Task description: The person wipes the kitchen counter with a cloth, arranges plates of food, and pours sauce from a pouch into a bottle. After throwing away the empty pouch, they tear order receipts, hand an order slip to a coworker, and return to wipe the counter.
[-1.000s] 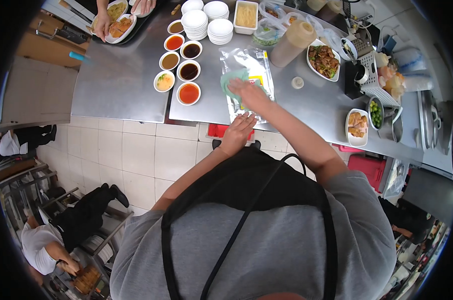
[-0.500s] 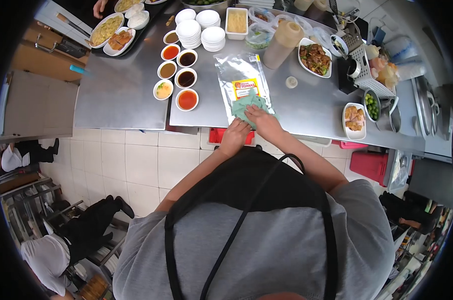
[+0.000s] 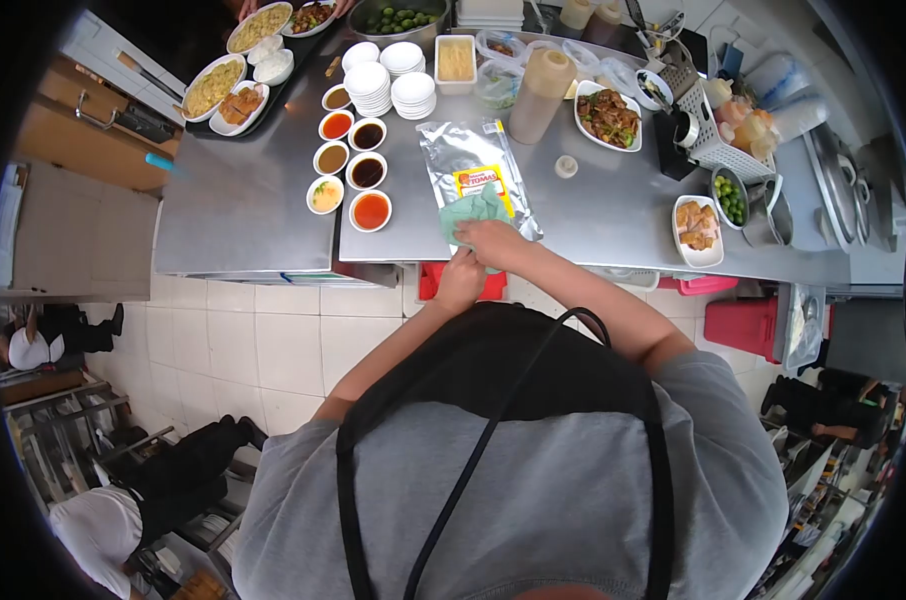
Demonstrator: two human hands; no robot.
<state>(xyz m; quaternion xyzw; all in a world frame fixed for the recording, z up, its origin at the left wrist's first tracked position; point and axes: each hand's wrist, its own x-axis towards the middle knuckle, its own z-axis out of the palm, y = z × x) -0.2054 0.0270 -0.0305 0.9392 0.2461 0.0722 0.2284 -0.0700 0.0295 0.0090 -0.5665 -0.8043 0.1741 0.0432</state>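
A silver foil pouch [image 3: 451, 148] with a yellow and red label lies flat on the steel counter, reaching its near edge. On its lower half rests a green cloth [image 3: 473, 207], bunched and covering part of the label. My right hand [image 3: 493, 242] is closed on the cloth and presses it against the pouch. Just below, my left hand [image 3: 460, 278] is closed at the pouch's near edge, its fingertips partly hidden by the right hand.
Sauce cups [image 3: 370, 210] stand in two rows left of the pouch, with stacked white saucers [image 3: 367, 88] behind. To the right are a squeeze bottle [image 3: 541, 95], a small white cap [image 3: 566, 166] and a meat dish [image 3: 609, 118]. A person's hand [image 3: 248, 8] shows at the back left.
My right hand has slid the cloth leftward over the pouch, uncovering the pouch's lower right part. The left hand stays at the near edge, and the whole view has shifted slightly.
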